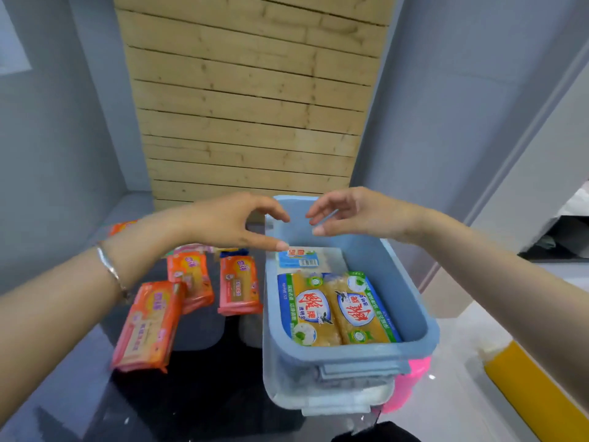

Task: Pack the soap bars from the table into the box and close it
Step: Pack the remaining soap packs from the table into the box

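– While two yellow soap bars [338, 309] lie flat side by side in the bottom of the blue box [344, 354], centre-right of the frame, with a white-and-blue pack [299, 258] just behind them, where are the rest?

– Left of the box on the dark tabletop [197, 393]: three orange-wrapped bars, the nearest [148, 327] and two further back [190, 277] [239, 287]. Another orange one [122, 226] peeks past the left forearm, further up the frame. There are small blue and pink items behind those, too blurred to name.

– Hands?

– Both hover over the box's far end, apart from each other. On the left hand [229, 223] the fingers [280, 245] are loosely curved, thumb out, holding nothing. The right hand [357, 212] is the same, fingers [318, 231] spread, empty. I can't tell if either touches the rim.

– Step?

– Packing, roughly midway I'd judge. The box is open. The pale latched part [334, 400] under it could be the lid, can't tell.

– Next?

– Probably a reach left to the orange-wrapped bars: grip one across its width and set it flat beside or on top of the yellow pair. The wrappers look slick, so it needs a firm pinch. Closing waits till the tabletop bars are in.
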`<state>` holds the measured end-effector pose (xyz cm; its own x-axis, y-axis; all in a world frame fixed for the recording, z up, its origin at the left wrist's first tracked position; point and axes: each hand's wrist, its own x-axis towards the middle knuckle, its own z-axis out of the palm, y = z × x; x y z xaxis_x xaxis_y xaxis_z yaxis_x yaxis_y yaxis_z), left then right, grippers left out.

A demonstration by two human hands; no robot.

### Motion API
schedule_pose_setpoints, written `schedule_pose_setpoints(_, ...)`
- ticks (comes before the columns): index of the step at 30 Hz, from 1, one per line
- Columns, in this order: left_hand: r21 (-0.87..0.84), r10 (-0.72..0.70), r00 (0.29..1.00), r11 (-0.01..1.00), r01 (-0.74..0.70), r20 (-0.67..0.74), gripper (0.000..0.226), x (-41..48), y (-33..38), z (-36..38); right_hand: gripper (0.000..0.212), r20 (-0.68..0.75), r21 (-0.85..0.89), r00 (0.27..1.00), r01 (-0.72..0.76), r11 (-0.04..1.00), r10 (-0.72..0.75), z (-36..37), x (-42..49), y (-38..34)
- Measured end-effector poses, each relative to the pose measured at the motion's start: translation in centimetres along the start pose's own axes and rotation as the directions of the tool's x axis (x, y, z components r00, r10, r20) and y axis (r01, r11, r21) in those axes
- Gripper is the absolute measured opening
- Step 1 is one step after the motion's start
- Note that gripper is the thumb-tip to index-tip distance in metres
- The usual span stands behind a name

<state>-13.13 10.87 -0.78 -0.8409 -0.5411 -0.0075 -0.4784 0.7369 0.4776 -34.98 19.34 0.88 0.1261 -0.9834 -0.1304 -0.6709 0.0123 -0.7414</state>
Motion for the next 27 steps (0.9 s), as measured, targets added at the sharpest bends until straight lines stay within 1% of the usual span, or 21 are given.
schedule_pose_setpoints(1, -0.045, -0.016, 0.999, 0.999, 0.014, -0.046, 0.051, -1.4, -0.8, -0.4, 0.021, -0.039, 0.058, 0.999, 0.025, 0.998, -0.022, 0.8, 0.1, -0.8)
schedule_pose_setpoints(2, -0.068, -0.05, 0.995, 0.997, 0.044, -0.081, 0.049, -2.9, -1.8, -0.5, 0.021, -0.046, 0.098, 0.999, 0.033, 0.995, -0.029, 2.0, 0.3, -1.6)
schedule_pose_setpoints(3, -0.076, -0.098, 0.99, 0.993, 0.091, -0.101, 0.051, -4.3, -2.7, -0.5, 0.021, -0.029, 0.13, 0.999, 0.025, 0.991, -0.021, 3.3, 0.7, -2.4)
schedule_pose_setpoints(4, -0.078, -0.156, 0.982, 0.986, 0.148, -0.11, 0.058, -5.6, -3.6, -0.3, 0.021, -0.001, 0.154, 1.0, 0.009, 0.988, -0.009, 4.8, 1.1, -3.3)
schedule_pose_setpoints(7, -0.103, -0.308, 0.942, 0.95, 0.296, -0.131, 0.115, -8.8, -7.0, 1.0, 0.029, 0.018, 0.196, 0.999, -0.032, 0.98, 0.029, 9.2, 2.7, -5.5)
schedule_pose_setpoints(8, -0.138, -0.355, 0.926, 0.931, 0.337, -0.131, 0.123, -9.6, -8.3, 1.7, 0.031, 0.004, 0.214, 0.999, -0.047, 0.976, 0.047, 10.4, 3.3, -6.2)
schedule_pose_setpoints(9, -0.181, -0.398, 0.909, 0.91, 0.373, -0.128, 0.118, -10.5, -9.1, 2.1, 0.032, -0.01, 0.238, 0.997, -0.067, 0.969, 0.071, 11.5, 4.0, -6.8)
schedule_pose_setpoints(11, -0.247, -0.484, 0.869, 0.858, 0.449, -0.1, 0.086, -11.7, -10.4, 3.4, 0.032, -0.026, 0.289, 0.989, -0.131, 0.948, 0.145, 13.5, 5.3, -7.7)
schedule_pose_setpoints(12, -0.275, -0.524, 0.848, 0.83, 0.486, -0.082, 0.072, -12.2, -10.9, 4.1, 0.032, -0.015, 0.298, 0.979, -0.188, 0.936, 0.202, 14.7, 5.9, -7.8)
schedule_pose_setpoints(13, -0.291, -0.56, 0.827, 0.801, 0.523, -0.057, 0.065, -12.5, -11.4, 4.9, 0.036, 0.018, 0.294, 0.962, -0.267, 0.918, 0.274, 15.9, 6.4, -7.7)
schedule_pose_setpoints(15, -0.301, -0.62, 0.785, 0.752, 0.586, -0.02, 0.057, -12.7, -12.7, 6.3, 0.051, 0.133, 0.255, 0.896, -0.444, 0.859, 0.424, 18.4, 7.3, -7.1)
schedule_pose_setpoints(16, -0.317, -0.628, 0.778, 0.739, 0.595, -0.004, 0.05, -12.9, -13.2, 6.8, 0.056, 0.193, 0.219, 0.858, -0.51, 0.832, 0.476, 19.6, 7.6, -6.8)
schedule_pose_setpoints(18, -0.367, -0.623, 0.782, 0.725, 0.583, 0.012, 0.038, -13.2, -13.9, 7.8, 0.062, 0.269, 0.176, 0.802, -0.586, 0.791, 0.534, 21.2, 7.9, -6.5)
schedule_pose_setpoints(19, -0.414, -0.624, 0.781, 0.708, 0.571, 0.01, 0.034, -13.4, -14.0, 8.3, 0.065, 0.286, 0.185, 0.782, -0.613, 0.768, 0.555, 21.8, 8.0, -6.5)
schedule_pose_setpoints(21, -0.532, -0.632, 0.775, 0.648, 0.545, 0.025, 0.032, -13.3, -14.1, 9.1, 0.069, 0.301, 0.218, 0.759, -0.644, 0.733, 0.578, 22.7, 8.1, -6.4)
schedule_pose_setpoints(23, -0.647, -0.623, 0.779, 0.566, 0.511, 0.07, 0.031, -13.7, -14.1, 9.3, 0.07, 0.299, 0.292, 0.761, -0.648, 0.704, 0.576, 23.4, 8.1, -6.5)
schedule_pose_setpoints(25, -0.734, -0.593, 0.801, 0.509, 0.45, 0.079, 0.03, -13.8, -14.0, 9.0, 0.067, 0.264, 0.38, 0.793, -0.609, 0.696, 0.55, 23.7, 8.1, -6.6)
schedule_pose_setpoints(27, -0.792, -0.576, 0.817, 0.485, 0.371, 0.03, 0.031, -13.6, -13.6, 8.1, 0.055, 0.183, 0.457, 0.848, -0.522, 0.72, 0.498, 23.1, 8.5, -6.7)
